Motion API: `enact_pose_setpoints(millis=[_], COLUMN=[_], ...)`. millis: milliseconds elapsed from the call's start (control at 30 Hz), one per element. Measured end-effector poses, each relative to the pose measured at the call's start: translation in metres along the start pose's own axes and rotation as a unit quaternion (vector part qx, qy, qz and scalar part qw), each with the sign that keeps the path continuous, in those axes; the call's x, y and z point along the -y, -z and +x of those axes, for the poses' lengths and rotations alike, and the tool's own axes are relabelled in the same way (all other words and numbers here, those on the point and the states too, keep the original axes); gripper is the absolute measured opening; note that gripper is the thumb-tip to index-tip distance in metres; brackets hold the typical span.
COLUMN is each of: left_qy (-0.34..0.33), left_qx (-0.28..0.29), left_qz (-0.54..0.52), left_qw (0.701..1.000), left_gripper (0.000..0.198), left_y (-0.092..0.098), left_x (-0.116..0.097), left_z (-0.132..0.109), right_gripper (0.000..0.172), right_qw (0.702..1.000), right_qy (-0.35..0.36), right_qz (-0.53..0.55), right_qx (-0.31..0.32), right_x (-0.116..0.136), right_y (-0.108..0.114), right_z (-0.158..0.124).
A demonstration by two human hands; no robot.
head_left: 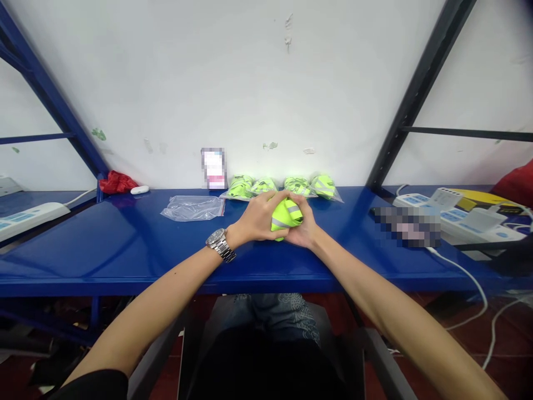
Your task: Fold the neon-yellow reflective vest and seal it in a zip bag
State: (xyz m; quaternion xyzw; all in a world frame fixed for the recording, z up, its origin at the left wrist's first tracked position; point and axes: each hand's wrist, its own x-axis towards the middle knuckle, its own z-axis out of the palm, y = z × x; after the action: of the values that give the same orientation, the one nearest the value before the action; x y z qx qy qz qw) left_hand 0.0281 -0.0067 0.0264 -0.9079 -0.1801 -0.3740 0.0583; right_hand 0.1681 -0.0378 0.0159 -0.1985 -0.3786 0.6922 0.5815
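**Two hands squeezing a folded yellow vest on a blue table**

While both forearms are reaching forward from the near edge, the left hand (257,218) and the right hand (303,228) are meeting at the middle of a blue table (125,250). Between them they are gripping a rolled-up neon yellow vest (286,214) with grey reflective stripes, which is sitting just above the tabletop. The left fingers are curling over its top and pressing together; the right fingers are wrapping its right side, partly hidden behind the bundle. A metal wristwatch (220,245) is sitting on the left wrist.

Just beyond the hands, along the far wall, a row of bagged yellow vests (283,186) is lying side by side. To the left of that row, an empty clear plastic bag (194,208) is lying flat. Farther left, a red cloth (117,182) is resting near a small white object (139,190). At the right end, white power strips (453,214) are trailing cables off the near edge.
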Motion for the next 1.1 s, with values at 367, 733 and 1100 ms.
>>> enact_pose_setpoints(millis=[367,733,1100], left_qy=[0.005,0.003,-0.019], left_qx=[0.003,-0.092,-0.088], left_qz=[0.069,0.133,0.132], left_qw=[0.998,0.987,0.987], left_gripper=[0.066,0.038,0.050], left_y=[0.008,0.012,-0.001], left_x=[0.016,-0.002,-0.012], left_z=[0.002,0.032,0.015], right_gripper=[0.042,0.039,0.028], right_qw=[0.993,0.999,0.999], right_qy=[-0.095,-0.030,0.030], right_qz=[-0.059,0.012,0.024], right_qx=[0.046,0.041,0.025], right_x=[0.010,0.008,0.013], right_y=[0.008,0.005,0.011], right_z=[-0.005,-0.013,-0.015])
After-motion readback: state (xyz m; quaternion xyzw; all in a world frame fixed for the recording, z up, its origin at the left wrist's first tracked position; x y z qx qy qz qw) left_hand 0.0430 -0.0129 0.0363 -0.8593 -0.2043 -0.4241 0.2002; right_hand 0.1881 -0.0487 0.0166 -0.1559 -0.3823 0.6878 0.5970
